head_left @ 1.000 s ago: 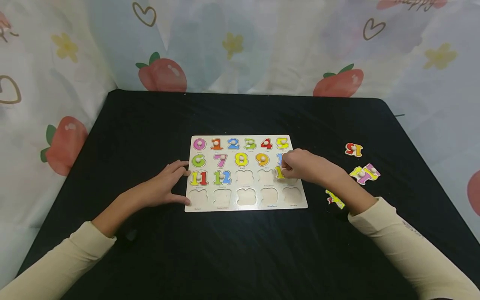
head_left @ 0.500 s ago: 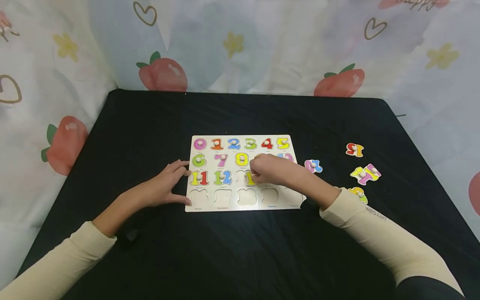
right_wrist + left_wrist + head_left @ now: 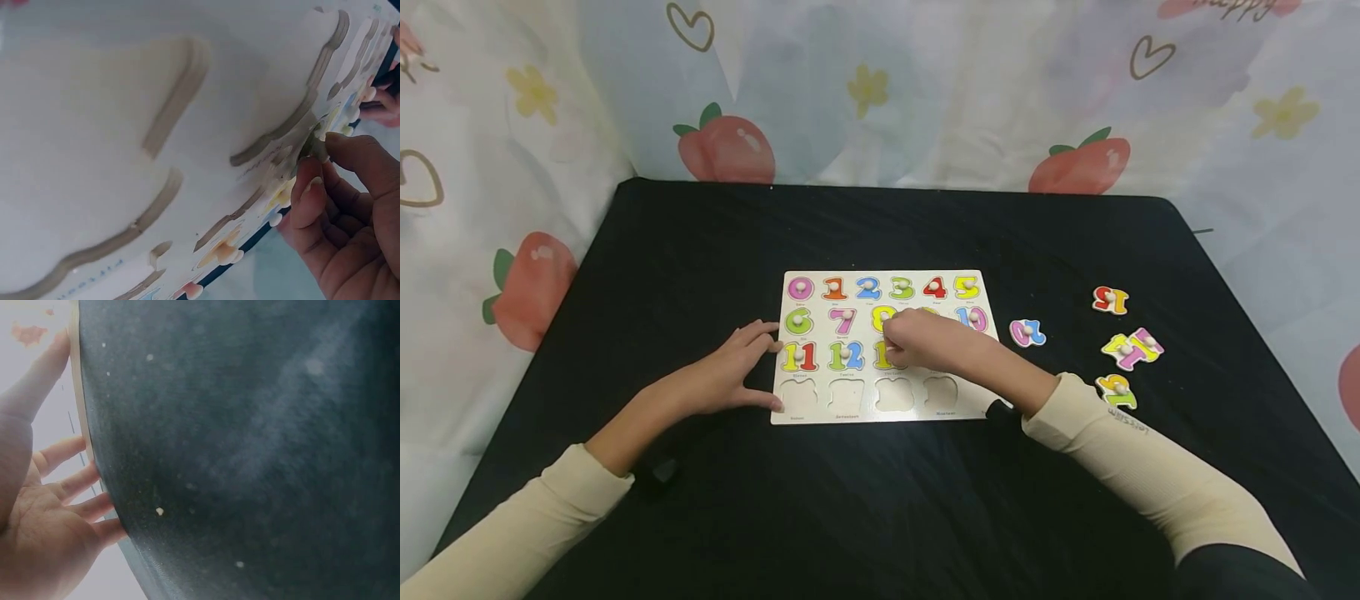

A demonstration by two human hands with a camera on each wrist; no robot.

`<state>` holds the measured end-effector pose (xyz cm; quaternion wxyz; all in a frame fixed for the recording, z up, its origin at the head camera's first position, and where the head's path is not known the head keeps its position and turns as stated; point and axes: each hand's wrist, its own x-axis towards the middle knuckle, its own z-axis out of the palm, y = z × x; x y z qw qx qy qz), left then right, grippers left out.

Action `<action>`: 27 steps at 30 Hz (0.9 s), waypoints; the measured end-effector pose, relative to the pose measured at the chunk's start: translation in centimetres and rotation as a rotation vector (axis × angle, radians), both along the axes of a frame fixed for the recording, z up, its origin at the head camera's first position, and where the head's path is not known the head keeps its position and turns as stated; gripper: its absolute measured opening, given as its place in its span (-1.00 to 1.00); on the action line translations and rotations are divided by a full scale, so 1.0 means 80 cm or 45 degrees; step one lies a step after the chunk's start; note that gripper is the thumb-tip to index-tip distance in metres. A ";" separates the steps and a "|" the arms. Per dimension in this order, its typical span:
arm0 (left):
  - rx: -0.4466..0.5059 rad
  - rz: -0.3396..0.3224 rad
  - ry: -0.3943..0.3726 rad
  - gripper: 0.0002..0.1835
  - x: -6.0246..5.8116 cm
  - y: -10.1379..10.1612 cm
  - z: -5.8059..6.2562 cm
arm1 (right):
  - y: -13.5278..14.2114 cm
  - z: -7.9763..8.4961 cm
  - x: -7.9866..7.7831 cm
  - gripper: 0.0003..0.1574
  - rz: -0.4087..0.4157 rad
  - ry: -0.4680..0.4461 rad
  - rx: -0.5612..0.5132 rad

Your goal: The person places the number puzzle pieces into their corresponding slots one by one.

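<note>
A pale wooden number puzzle board point(image 3: 868, 415) lies on the black table, its upper rows filled with knobbed number pieces. My left hand point(image 3: 730, 371) rests at the board's left edge, fingers spread and fairly straight; in the left wrist view the fingertips point(image 3: 75, 444) touch that edge. With thumb and fingertips, my right hand point(image 3: 928, 337) pinches a number piece point(image 3: 879, 355) showing a yellow 1, over the third-row recess right of the 12 piece point(image 3: 845, 356). The rest of that piece is hidden by the hand. The right wrist view shows the pinching fingers point(image 3: 309, 200) close over the board.
Right of the board lie loose pieces: a pink-and-blue one point(image 3: 1027, 332), a red-and-orange one point(image 3: 1110, 300), yellow-and-pink pieces point(image 3: 1132, 348) and a yellow-and-green one point(image 3: 1117, 390). Bare recesses point(image 3: 894, 395) line the bottom row. A patterned curtain point(image 3: 925, 108) stands behind the table.
My right hand has moved left across the board with the yellow-1 piece, from the right side to the recess beside the 12. The left hand has stayed in place.
</note>
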<state>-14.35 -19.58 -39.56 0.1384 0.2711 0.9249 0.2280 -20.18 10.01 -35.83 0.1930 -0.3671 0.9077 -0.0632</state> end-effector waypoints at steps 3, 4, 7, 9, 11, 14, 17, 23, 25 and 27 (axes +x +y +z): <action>0.001 0.002 -0.002 -0.09 0.000 0.000 0.001 | -0.001 -0.001 0.000 -0.77 0.013 0.001 -0.004; 0.001 0.003 -0.003 -0.09 0.000 0.000 0.001 | -0.001 -0.001 0.000 -0.77 0.016 0.003 -0.006; 0.003 0.002 -0.001 -0.09 0.000 0.000 0.001 | -0.001 -0.001 0.001 -0.78 0.030 0.006 -0.015; 0.003 0.004 -0.005 -0.09 0.001 0.000 0.002 | -0.001 -0.001 0.002 -0.78 0.041 0.016 -0.014; 0.002 0.004 -0.007 -0.09 0.001 0.000 0.002 | -0.001 -0.001 0.002 -0.79 0.049 0.025 -0.009; 0.002 0.004 -0.009 -0.09 0.000 0.001 0.002 | 0.000 -0.002 0.003 -0.82 0.054 0.033 -0.015; 0.001 0.007 -0.011 -0.09 0.000 0.001 0.002 | 0.001 -0.003 0.003 -0.85 0.050 0.040 -0.033; -0.012 0.012 -0.016 -0.10 0.000 0.001 0.002 | 0.006 -0.002 0.003 -0.91 0.003 0.009 -0.051; -0.008 0.010 -0.016 -0.10 0.001 0.001 0.002 | 0.013 0.000 0.001 -0.86 -0.037 -0.004 -0.041; -0.007 0.009 -0.017 -0.10 0.001 0.001 0.002 | 0.024 0.005 -0.001 -0.77 -0.087 -0.005 -0.029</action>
